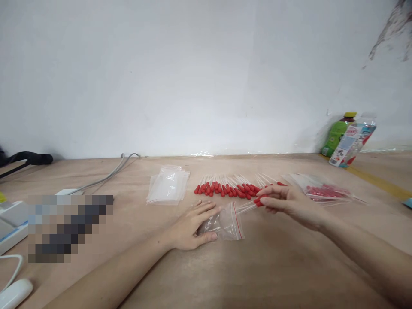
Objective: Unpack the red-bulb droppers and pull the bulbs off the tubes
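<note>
My left hand (197,225) lies flat with fingers spread on a clear zip bag (222,225), pressing it to the table. A red line marks the bag's mouth, which faces right. Between its thumb and fingers, my right hand (280,199) pinches a few thin pale sticks (247,207) by their red, bulb-like ends. The thin ends of these dropper-like sticks point left at the bag's mouth; I cannot tell how far they reach in. Behind both hands lies a row of similar red-ended sticks (222,189), thin ends towards the wall.
A stack of flat clear bags (169,186) lies left of the row. Filled bags (331,191) of red-ended sticks lie at the right. Two bottles (352,143) stand by the wall. At the left are a grey cable (112,174), a power strip (14,236) and a white mouse (16,294).
</note>
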`<state>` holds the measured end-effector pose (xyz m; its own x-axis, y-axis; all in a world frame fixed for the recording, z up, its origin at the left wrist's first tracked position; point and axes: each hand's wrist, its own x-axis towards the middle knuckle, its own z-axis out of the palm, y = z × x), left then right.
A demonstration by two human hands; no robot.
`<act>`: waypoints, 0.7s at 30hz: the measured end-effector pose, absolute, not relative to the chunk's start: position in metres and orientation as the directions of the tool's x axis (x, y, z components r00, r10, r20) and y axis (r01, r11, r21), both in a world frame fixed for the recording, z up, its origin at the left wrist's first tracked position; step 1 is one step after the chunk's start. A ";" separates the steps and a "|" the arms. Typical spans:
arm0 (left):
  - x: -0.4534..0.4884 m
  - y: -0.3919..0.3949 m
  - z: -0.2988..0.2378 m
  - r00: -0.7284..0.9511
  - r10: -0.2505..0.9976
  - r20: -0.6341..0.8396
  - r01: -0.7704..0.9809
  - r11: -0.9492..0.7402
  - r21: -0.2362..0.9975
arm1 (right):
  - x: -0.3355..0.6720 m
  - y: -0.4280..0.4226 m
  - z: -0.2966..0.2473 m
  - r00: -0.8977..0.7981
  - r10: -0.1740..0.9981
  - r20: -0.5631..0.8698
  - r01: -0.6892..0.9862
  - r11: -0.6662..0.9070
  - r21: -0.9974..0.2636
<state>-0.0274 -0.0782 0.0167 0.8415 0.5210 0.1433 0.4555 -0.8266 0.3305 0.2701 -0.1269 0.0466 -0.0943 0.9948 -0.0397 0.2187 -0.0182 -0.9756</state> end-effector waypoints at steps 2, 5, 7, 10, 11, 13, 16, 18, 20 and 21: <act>-0.028 -0.078 0.017 0.842 0.528 0.109 0.476 -0.823 0.311 | 0.292 -0.127 0.060 -0.002 0.998 0.060 0.310 0.058 -0.949; -0.028 -0.078 0.017 0.839 0.537 0.087 0.492 -0.818 0.297 | 0.315 -0.120 0.067 0.197 0.917 0.347 0.471 0.222 -0.854; -0.027 -0.078 0.018 0.839 0.536 0.088 0.492 -0.819 0.294 | 0.323 -0.111 0.057 0.253 0.774 0.581 0.632 0.323 -0.705; -0.026 -0.079 0.020 0.837 0.541 0.086 0.499 -0.818 0.287 | 0.325 -0.095 0.026 0.088 0.660 0.746 0.834 0.361 -0.417; -0.026 -0.080 0.020 0.835 0.543 0.086 0.502 -0.817 0.285 | 0.325 -0.091 0.016 0.024 0.656 0.755 0.862 0.368 -0.348; -0.026 -0.080 0.021 0.832 0.548 0.088 0.505 -0.814 0.287 | 0.324 -0.086 0.000 -0.095 0.678 0.729 0.884 0.394 -0.251; -0.025 -0.081 0.021 0.831 0.548 0.093 0.503 -0.812 0.296 | 0.324 -0.083 -0.009 -0.191 0.715 0.672 0.886 0.420 -0.195; -0.026 -0.081 0.020 0.834 0.544 0.096 0.496 -0.814 0.301 | 0.324 -0.082 -0.010 -0.208 0.725 0.656 0.887 0.422 -0.185; -0.026 -0.080 0.018 0.838 0.535 0.104 0.484 -0.819 0.308 | 0.325 -0.082 -0.010 -0.225 0.722 0.654 0.886 0.431 -0.172; -0.026 -0.080 0.018 0.839 0.533 0.110 0.479 -0.820 0.314 | 0.326 -0.082 -0.010 -0.229 0.718 0.658 0.885 0.435 -0.166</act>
